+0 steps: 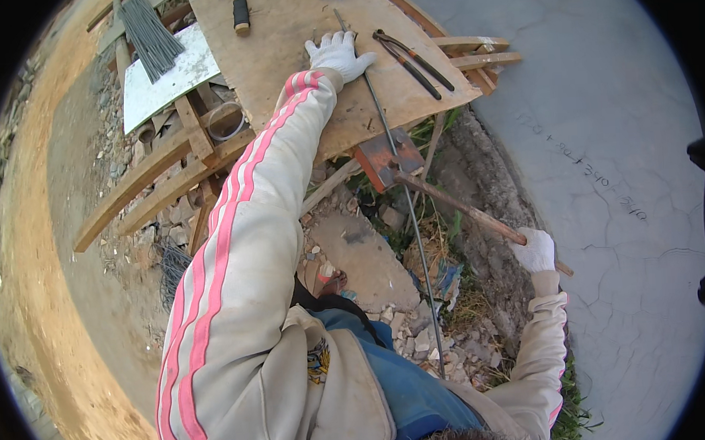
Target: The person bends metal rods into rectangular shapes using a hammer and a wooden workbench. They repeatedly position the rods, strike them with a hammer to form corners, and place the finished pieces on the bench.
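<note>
Fingers apart, our white-gloved left hand (339, 57) seemingly steadied the thin grey metal rod (414, 221); our right hand (536, 250) clamped a brown bar (472, 213).

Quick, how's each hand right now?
Left hand: open, palm down over the rod.
Right hand: closed, holding the bar.

Outdoor daylight falls evenly over a desk made of a worn brown plywood sheet (272, 57), with long, pale brown timber beams (183, 179) at its left. Tan bare earth (54, 315) and a grey-brown strip of ground (103, 257) stretch along the left, while broken pale stone rubble (422, 340) and a flat grey slab (362, 259) lie below; a smooth, finely cracked grey cement surface (636, 301) with dark handwritten marks fills the right.
</note>
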`<state>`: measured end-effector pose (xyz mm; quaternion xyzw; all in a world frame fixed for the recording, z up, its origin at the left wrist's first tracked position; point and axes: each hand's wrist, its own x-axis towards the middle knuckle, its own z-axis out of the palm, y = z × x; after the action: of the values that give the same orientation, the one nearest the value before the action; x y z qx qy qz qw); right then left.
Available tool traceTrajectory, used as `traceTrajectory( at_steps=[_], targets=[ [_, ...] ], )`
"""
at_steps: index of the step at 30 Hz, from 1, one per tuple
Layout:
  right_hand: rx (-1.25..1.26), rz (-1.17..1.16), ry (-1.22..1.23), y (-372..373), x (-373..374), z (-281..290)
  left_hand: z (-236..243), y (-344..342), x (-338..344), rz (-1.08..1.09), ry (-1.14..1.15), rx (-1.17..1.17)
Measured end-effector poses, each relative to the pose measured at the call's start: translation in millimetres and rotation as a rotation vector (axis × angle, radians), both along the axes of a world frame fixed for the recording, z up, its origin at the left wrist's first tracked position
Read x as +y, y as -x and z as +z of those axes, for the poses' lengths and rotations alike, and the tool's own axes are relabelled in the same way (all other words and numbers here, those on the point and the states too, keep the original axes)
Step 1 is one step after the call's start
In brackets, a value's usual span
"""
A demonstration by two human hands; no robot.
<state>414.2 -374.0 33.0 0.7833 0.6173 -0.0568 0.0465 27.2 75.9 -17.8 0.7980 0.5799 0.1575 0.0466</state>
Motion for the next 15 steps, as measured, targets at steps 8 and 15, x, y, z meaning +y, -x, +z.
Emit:
traceTrajectory(
  at_steps=[8, 15],
  targets=[
    [-0.038, -0.008, -0.071, 1, -5, -5, 4, 50, -224, -0.056, -0.103, -1.207],
    [-0.069, -0.080, -0.026, 6, -6, -2, -25, 2, -497, -0.798, 1.618, -1.009]
  ],
)
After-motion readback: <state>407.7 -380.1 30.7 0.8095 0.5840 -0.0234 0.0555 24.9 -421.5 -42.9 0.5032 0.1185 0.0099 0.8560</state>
